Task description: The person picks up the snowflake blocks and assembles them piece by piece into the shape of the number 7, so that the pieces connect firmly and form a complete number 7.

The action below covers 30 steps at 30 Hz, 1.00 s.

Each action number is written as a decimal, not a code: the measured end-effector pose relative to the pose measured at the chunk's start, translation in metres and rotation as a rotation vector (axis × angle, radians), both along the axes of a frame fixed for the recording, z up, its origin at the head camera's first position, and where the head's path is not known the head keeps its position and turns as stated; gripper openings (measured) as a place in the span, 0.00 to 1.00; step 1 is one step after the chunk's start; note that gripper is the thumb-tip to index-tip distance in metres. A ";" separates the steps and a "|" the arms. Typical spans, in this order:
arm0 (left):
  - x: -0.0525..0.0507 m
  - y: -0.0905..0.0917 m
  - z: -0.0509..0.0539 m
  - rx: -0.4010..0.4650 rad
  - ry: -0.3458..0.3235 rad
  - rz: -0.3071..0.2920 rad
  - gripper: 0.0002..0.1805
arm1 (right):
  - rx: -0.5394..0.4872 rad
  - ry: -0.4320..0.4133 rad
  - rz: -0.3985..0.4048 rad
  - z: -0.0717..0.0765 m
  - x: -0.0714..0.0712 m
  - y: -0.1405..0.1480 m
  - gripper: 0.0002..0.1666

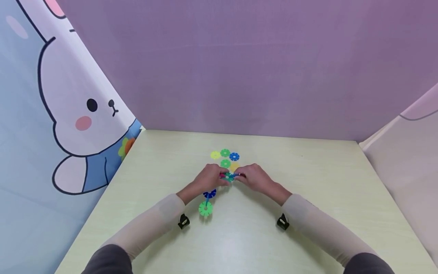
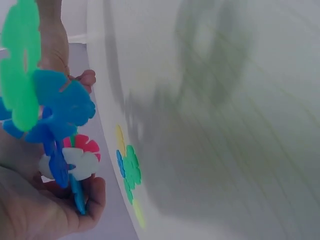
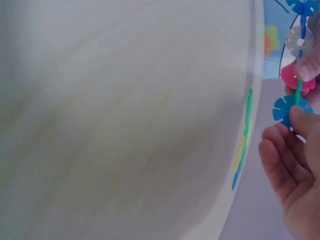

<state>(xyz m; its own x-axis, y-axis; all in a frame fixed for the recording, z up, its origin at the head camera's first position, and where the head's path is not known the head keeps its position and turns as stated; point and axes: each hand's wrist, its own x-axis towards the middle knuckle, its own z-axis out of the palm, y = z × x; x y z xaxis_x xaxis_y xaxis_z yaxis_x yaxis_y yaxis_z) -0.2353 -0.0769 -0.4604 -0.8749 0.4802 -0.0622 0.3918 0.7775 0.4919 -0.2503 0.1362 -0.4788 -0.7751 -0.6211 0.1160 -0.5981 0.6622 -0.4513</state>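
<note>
The chain of notched discs (image 1: 210, 194) is held up over the middle of the table (image 1: 328, 179), its green end disc (image 1: 205, 209) dangling towards you. Your left hand (image 1: 208, 178) pinches it by the pink disc (image 3: 292, 75); your right hand (image 3: 295, 160) pinches the blue disc (image 3: 282, 109) at the far end, thumb against its face. You look to be seating that blue disc on the green one beside it (how deep the slots sit, I can't tell). The next move probably calls for a steady left hold, notches lined up and a straight push. Just beyond your hands, loose discs (image 1: 225, 152) in yellow, green and blue lie flat on the table.
</note>
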 end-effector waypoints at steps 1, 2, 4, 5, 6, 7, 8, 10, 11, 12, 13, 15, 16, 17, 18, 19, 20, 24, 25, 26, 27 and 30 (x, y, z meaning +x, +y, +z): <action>0.000 0.000 0.000 0.004 -0.007 -0.002 0.19 | -0.002 -0.016 0.001 0.001 0.000 0.001 0.06; 0.000 -0.001 -0.001 0.004 -0.013 -0.005 0.19 | -0.006 -0.035 0.002 0.001 0.000 0.002 0.05; 0.001 -0.001 0.000 0.001 -0.025 0.004 0.20 | -0.020 -0.075 0.007 0.003 0.000 0.003 0.05; 0.001 -0.001 0.000 -0.001 -0.027 0.011 0.21 | -0.028 -0.096 0.010 0.004 -0.001 0.004 0.05; 0.001 -0.002 0.001 -0.003 -0.030 0.021 0.22 | -0.039 -0.116 0.014 0.005 -0.002 0.005 0.05; 0.001 -0.002 0.001 -0.005 -0.032 0.031 0.23 | -0.044 -0.134 0.019 0.006 -0.003 0.006 0.06; 0.001 -0.003 0.002 -0.009 -0.034 0.042 0.23 | -0.050 -0.150 0.025 0.007 -0.004 0.007 0.06; 0.001 -0.004 0.002 -0.012 -0.037 0.056 0.24 | -0.057 -0.174 0.043 0.009 -0.007 0.010 0.07; 0.001 -0.004 0.001 -0.011 -0.037 0.060 0.24 | -0.056 -0.184 0.050 0.010 -0.009 0.011 0.07; 0.001 -0.005 0.001 -0.012 -0.039 0.064 0.24 | -0.053 -0.188 0.057 0.011 -0.010 0.012 0.07; 0.001 -0.005 0.000 -0.012 -0.041 0.066 0.24 | -0.050 -0.191 0.061 0.011 -0.012 0.013 0.08; 0.001 -0.006 -0.002 -0.011 -0.039 0.066 0.23 | -0.052 -0.187 0.072 0.013 -0.015 0.015 0.08; 0.001 -0.006 -0.002 -0.013 -0.035 0.065 0.23 | -0.055 -0.186 0.070 0.013 -0.017 0.015 0.08; 0.001 -0.007 -0.003 -0.014 -0.032 0.064 0.23 | -0.055 -0.182 0.065 0.013 -0.018 0.015 0.08; 0.001 -0.007 -0.003 -0.014 -0.030 0.062 0.23 | -0.059 -0.179 0.060 0.014 -0.020 0.015 0.08; 0.002 -0.007 -0.003 -0.011 -0.030 0.061 0.23 | -0.061 -0.177 0.054 0.014 -0.021 0.015 0.09; 0.002 -0.007 -0.003 -0.010 -0.031 0.060 0.23 | -0.061 -0.174 0.050 0.013 -0.022 0.014 0.09; 0.002 -0.007 -0.002 -0.002 -0.042 0.067 0.23 | -0.050 -0.163 0.022 0.011 -0.028 0.011 0.11; 0.002 -0.007 -0.002 -0.001 -0.046 0.069 0.23 | -0.047 -0.158 0.018 0.010 -0.029 0.010 0.11; 0.002 -0.007 -0.002 -0.005 -0.047 0.069 0.23 | -0.045 -0.154 0.015 0.009 -0.030 0.009 0.11; 0.001 -0.007 -0.003 -0.007 -0.048 0.068 0.23 | -0.039 -0.150 0.009 0.007 -0.031 0.008 0.11; 0.001 -0.007 -0.003 -0.010 -0.055 0.067 0.23 | -0.018 -0.146 -0.009 0.002 -0.035 0.006 0.12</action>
<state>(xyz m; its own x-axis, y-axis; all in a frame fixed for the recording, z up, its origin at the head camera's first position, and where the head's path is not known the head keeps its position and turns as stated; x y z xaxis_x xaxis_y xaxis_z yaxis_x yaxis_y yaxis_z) -0.2338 -0.0834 -0.4635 -0.9003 0.4195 -0.1160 0.3108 0.8063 0.5033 -0.2857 0.1426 -0.4763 -0.7902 -0.6128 0.0127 -0.5193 0.6584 -0.5448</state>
